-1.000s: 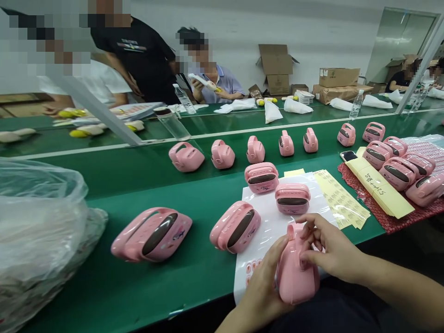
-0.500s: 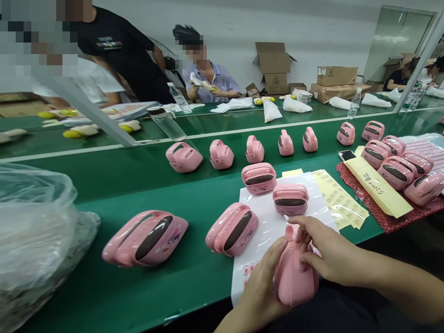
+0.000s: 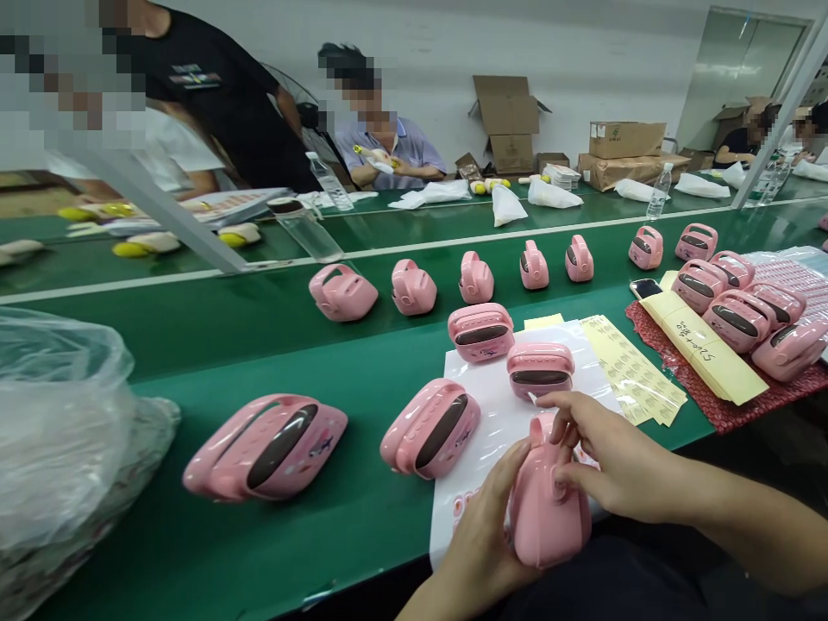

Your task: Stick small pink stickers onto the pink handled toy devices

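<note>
One pink case (image 3: 547, 517) gripped — L hand (image 3: 485, 528) wraps its side, R hand (image 3: 611, 470) pinches top.

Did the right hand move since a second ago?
Yes, a little. The right hand, gripping the held case, slid left and away from the person; its fingertips now nearly reach the pink case standing on the white sheet.

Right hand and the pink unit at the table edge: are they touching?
Touching. The head view shows the right hand with thumb and fingertips pressed on the pink unit, which the left hand cups from the side.
</note>
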Action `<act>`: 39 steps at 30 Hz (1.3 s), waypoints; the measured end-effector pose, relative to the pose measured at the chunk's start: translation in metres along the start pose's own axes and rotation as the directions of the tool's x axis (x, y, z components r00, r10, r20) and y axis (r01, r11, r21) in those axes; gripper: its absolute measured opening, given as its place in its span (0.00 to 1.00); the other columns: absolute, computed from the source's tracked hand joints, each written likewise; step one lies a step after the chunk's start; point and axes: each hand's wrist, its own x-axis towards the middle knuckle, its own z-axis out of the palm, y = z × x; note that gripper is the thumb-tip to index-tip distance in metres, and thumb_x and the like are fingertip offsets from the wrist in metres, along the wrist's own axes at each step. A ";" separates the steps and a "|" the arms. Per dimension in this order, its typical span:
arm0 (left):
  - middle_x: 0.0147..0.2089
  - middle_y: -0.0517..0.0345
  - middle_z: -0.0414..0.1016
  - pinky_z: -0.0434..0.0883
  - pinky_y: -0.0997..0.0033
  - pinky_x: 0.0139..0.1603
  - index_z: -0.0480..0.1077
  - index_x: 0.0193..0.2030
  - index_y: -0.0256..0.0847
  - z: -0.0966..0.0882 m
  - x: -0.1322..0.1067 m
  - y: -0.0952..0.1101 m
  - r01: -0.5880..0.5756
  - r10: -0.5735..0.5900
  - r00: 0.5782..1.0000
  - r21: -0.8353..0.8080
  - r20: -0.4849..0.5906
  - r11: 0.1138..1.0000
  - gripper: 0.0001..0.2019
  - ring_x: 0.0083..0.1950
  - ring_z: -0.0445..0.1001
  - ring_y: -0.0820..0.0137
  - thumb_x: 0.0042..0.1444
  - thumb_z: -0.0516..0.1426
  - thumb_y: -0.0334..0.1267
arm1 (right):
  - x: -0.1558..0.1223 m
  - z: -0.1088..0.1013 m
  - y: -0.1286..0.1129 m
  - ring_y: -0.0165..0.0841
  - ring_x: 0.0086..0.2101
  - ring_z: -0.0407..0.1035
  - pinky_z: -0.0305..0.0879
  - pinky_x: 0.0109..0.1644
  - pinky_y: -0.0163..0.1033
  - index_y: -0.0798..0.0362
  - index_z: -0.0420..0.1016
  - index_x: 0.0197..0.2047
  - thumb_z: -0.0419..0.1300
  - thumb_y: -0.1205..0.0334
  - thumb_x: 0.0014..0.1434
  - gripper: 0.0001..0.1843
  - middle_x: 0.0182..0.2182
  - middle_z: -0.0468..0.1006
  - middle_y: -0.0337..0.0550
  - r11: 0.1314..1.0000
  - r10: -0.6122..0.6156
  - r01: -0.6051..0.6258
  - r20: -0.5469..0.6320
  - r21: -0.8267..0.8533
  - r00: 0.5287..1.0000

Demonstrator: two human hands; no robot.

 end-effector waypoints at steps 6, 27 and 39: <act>0.59 0.43 0.68 0.68 0.50 0.52 0.57 0.64 0.52 0.000 0.001 0.000 -0.054 0.052 0.998 0.075 0.025 0.996 0.52 0.55 0.70 0.45 0.27 0.70 0.30 | 0.002 0.005 0.003 0.31 0.33 0.65 0.66 0.41 0.41 0.48 0.63 0.54 0.56 0.79 0.45 0.32 0.36 0.67 0.39 0.998 0.053 -0.051 0.037 -0.041 0.998; 0.62 0.43 0.61 0.70 0.49 0.52 0.40 0.67 0.53 0.000 0.003 0.007 -0.139 0.084 0.972 0.251 0.218 0.958 0.53 0.58 0.67 0.48 0.38 0.67 0.34 | -0.006 0.012 0.018 0.29 0.29 0.68 0.65 0.37 0.39 0.52 0.58 0.49 0.52 0.75 0.52 0.21 0.33 0.65 0.38 0.999 -0.017 0.017 0.019 -0.036 1.000; 0.63 0.42 0.59 0.71 0.50 0.50 0.37 0.68 0.53 0.002 -0.005 -0.003 -0.072 0.019 0.979 0.258 0.203 0.963 0.59 0.57 0.68 0.49 0.33 0.69 0.33 | -0.011 0.008 0.010 0.28 0.31 0.68 0.63 0.34 0.36 0.48 0.62 0.47 0.58 0.71 0.52 0.19 0.36 0.66 0.38 0.980 0.028 -0.018 -0.047 0.200 0.998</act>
